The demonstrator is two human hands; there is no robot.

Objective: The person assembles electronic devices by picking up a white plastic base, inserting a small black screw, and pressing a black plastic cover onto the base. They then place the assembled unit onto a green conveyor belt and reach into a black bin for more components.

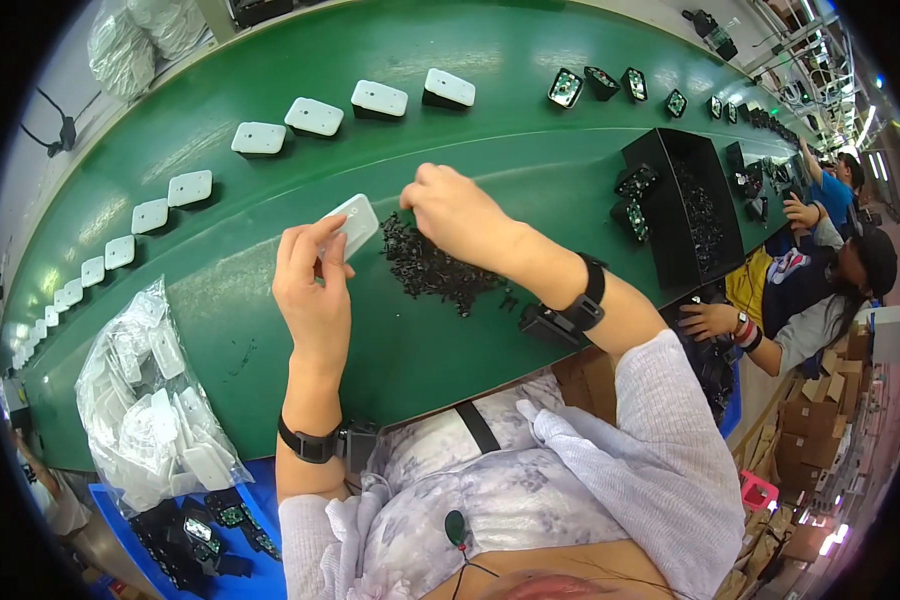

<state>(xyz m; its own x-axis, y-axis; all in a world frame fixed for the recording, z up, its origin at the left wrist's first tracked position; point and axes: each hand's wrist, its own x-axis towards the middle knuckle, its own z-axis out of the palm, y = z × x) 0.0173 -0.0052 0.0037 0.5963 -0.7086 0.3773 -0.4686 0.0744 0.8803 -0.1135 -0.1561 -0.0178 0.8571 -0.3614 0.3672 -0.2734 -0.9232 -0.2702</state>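
White cover (363, 226), one: above the green bench (540, 185), pinched by the left hand (312, 275); long axis seemingly slanted away and rightward. Black parts (435, 268), small, one heap: on the bench, just right of the cover. Right hand (455, 212): fingers drawn together at the heap's far edge, cover near on their left; whether they pinch a part, cannot tell.

Green table (425, 350) lies open between the forearms (315, 370), a black pile (435, 268) blocking beyond (black box (670, 205) farther right)
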